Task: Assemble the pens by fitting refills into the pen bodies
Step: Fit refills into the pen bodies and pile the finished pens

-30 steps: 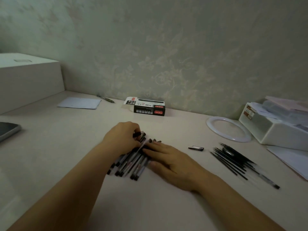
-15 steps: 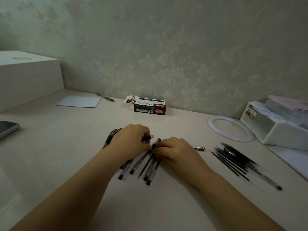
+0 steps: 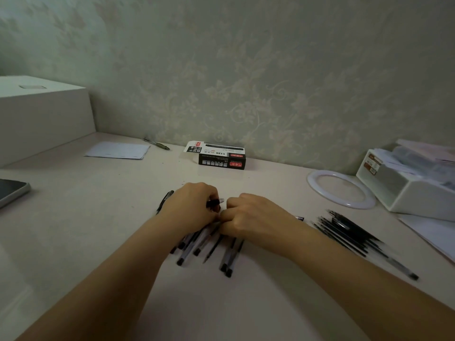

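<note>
Several clear pen bodies with black ends (image 3: 209, 247) lie in a loose bunch on the desk under my wrists. My left hand (image 3: 190, 205) curls over their far ends and holds a pen whose black grip and clear tip (image 3: 215, 202) stick out past its fingers. Beside it, knuckle to knuckle, my right hand (image 3: 253, 217) is curled and pinches the top of a pen from the bunch. One more black pen (image 3: 164, 201) lies left of my left hand. A pile of thin black refills (image 3: 344, 232) lies to the right.
A black-and-white pen box (image 3: 219, 155) lies by the wall. A white ring (image 3: 341, 189) and a white organiser (image 3: 408, 183) stand at the right, papers (image 3: 433, 232) beside them. A paper sheet (image 3: 118, 150), a white box (image 3: 41, 114) and a phone (image 3: 12, 190) are at the left.
Both hands went from lying over the pen bunch to curling at its far end. The bunch has spread and slid slightly right; one pen now lies apart on the left.
</note>
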Tool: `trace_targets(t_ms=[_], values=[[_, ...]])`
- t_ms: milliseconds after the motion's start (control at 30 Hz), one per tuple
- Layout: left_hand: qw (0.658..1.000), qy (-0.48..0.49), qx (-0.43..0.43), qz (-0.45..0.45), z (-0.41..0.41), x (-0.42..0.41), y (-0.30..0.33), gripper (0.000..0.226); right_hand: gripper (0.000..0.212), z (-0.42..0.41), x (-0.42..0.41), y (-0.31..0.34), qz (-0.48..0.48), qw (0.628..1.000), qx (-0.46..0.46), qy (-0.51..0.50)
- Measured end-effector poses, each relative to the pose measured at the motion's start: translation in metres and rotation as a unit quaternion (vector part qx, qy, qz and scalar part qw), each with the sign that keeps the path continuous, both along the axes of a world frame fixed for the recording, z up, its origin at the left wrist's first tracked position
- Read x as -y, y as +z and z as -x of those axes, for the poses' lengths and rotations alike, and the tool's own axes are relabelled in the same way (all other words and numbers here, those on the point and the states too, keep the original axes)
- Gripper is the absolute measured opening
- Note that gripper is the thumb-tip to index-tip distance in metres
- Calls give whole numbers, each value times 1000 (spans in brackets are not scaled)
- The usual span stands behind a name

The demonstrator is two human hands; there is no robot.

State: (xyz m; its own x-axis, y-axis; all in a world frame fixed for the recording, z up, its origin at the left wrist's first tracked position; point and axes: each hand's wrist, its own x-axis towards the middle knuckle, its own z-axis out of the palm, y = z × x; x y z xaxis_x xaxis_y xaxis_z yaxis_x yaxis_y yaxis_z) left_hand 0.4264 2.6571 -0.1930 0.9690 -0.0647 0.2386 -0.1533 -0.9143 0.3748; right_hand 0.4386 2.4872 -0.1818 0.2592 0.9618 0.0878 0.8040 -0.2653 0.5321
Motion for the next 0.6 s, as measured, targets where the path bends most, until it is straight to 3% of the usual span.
trace_targets(t_ms=[267,333,400,433,467,533,600], values=[[998,9,44,48,1,4,0,13,21,-3,9,0,-78,993,12,90],[994,-3,71,86,3,8,2,15,22,-4,21,3,-105,992,24,67],[989,-27,93,116,5,15,4,14,18,-4,37,2,-202,979,-31,-1],[986,-41,96,128,7,20,5,14,13,-3,45,1,-297,948,-102,-49],[985,-56,93,136,9,26,5,13,8,-1,54,-2,-409,890,-183,-89],[981,-93,79,153,14,39,2,9,7,4,68,-9,-601,723,-316,-128],[976,-125,72,164,19,52,-3,7,12,9,76,-17,-713,552,-417,-114]])
